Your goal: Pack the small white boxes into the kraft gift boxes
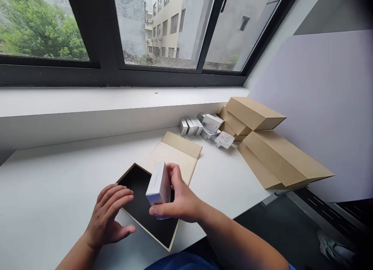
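An open tan gift box (136, 184) with a black lining lies on the white table (52, 184), its lid (175, 153) folded back flat toward the window. My right hand (182, 200) grips a small white carton (159, 184) and holds it upright over the black interior. My left hand (109, 219) hovers at the box's left edge, fingers spread and holding nothing.
Several small white cartons (204, 128) lie in a heap at the back of the table. Closed tan boxes (252, 114) are stacked beside them, and another (285, 159) lies near the right edge. A window ledge (116, 99) runs behind; a shoe (335, 248) shows on the floor.
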Action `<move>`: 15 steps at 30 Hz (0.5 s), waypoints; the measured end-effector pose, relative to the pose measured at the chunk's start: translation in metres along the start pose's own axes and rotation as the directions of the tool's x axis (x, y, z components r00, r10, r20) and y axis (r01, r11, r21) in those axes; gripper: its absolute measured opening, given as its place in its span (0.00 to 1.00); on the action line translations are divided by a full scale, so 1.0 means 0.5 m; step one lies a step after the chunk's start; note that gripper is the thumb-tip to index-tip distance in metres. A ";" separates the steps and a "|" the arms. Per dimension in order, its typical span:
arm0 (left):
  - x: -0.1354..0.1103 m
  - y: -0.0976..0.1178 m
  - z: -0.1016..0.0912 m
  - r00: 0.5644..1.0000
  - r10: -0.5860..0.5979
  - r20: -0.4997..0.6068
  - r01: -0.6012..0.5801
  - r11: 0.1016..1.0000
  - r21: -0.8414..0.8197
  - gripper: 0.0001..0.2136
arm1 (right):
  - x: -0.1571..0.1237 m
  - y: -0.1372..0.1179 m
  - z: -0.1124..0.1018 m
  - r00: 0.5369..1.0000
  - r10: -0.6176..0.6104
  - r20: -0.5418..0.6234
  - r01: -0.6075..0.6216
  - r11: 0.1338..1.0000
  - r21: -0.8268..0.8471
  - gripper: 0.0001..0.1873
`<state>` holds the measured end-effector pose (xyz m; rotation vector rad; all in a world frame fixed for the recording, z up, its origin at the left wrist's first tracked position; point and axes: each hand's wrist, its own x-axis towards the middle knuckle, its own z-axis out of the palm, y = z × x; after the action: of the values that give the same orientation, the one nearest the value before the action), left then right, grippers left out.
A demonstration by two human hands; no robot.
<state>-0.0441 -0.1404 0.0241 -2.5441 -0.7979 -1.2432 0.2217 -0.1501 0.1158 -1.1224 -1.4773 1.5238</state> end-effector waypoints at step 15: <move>0.014 -0.021 -0.015 0.957 -0.085 0.278 0.102 0.994 -0.047 0.26 | 0.055 0.007 -0.014 0.856 0.318 0.407 0.061 0.721 -0.691 0.69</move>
<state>-0.0511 -0.1320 0.0337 -2.7991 -0.9606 -0.9617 0.2186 -0.1224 0.1098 -1.3102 -2.5279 1.4574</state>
